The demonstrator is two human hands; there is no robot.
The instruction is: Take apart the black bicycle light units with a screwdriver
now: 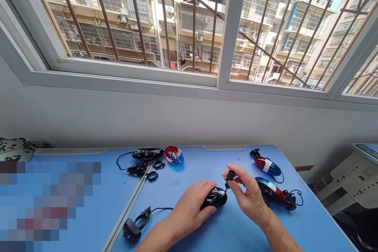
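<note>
My left hand (pixel 193 202) is closed around a glossy black oval shell (pixel 217 197), holding it against the blue table. From that shell a black cable runs left to a black clamp ring (pixel 143 217) and a small black box (pixel 131 231). In my right hand (pixel 246 193) is a short screwdriver (pixel 230 177) with a black handle, pinched between thumb and fingers. Its thin shaft points down to the right end of the shell; the exact contact at the tip is too small to make out.
A second black shell (pixel 147 153), clamp rings (pixel 152 176) and a red-and-blue cover (pixel 174 155) holding small parts lie at the back. Red-white-and-blue lights (pixel 267 165) with cables lie on the right. A table seam (pixel 125 210) runs left of my hands; a barred window is ahead.
</note>
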